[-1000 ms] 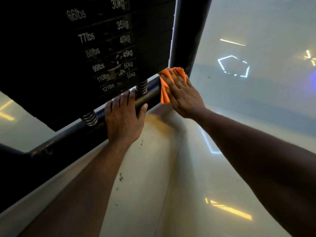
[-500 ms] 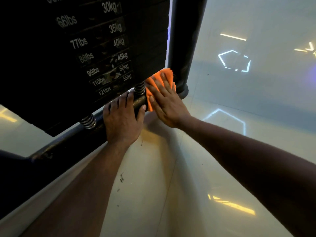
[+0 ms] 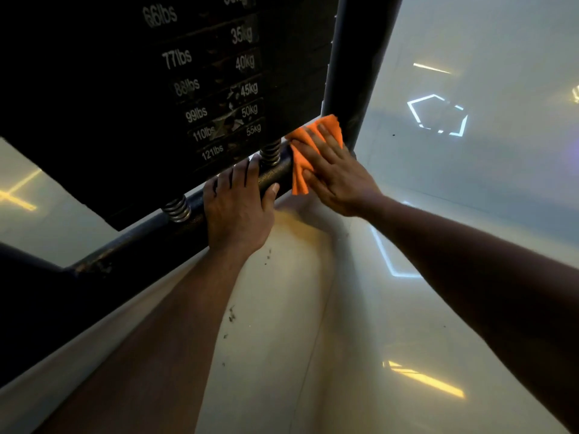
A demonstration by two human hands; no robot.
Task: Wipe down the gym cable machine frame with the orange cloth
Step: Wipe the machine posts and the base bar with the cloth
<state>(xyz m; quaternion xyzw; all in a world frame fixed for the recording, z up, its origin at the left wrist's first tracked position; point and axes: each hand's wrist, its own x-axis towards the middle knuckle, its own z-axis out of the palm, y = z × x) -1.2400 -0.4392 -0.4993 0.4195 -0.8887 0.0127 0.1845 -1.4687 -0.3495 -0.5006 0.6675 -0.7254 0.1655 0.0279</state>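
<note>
The black base bar (image 3: 150,242) of the cable machine frame runs diagonally from lower left to centre, where it meets a dark upright post (image 3: 357,57). My right hand (image 3: 336,173) presses the orange cloth (image 3: 300,164) flat against the bar beside that post, fingers straight and spread. My left hand (image 3: 238,205) rests on the bar just left of the cloth, fingers draped over its top and thumb along the near side. Most of the cloth is hidden under my right hand.
The black weight stack (image 3: 200,89) with lbs and kg labels hangs just above the bar on two coil springs (image 3: 177,208). A glossy pale floor (image 3: 438,214) with light reflections and some dark specks (image 3: 232,314) lies below and to the right.
My right hand slid the cloth left along the bar, then back right toward the post. My left hand stayed on the bar.
</note>
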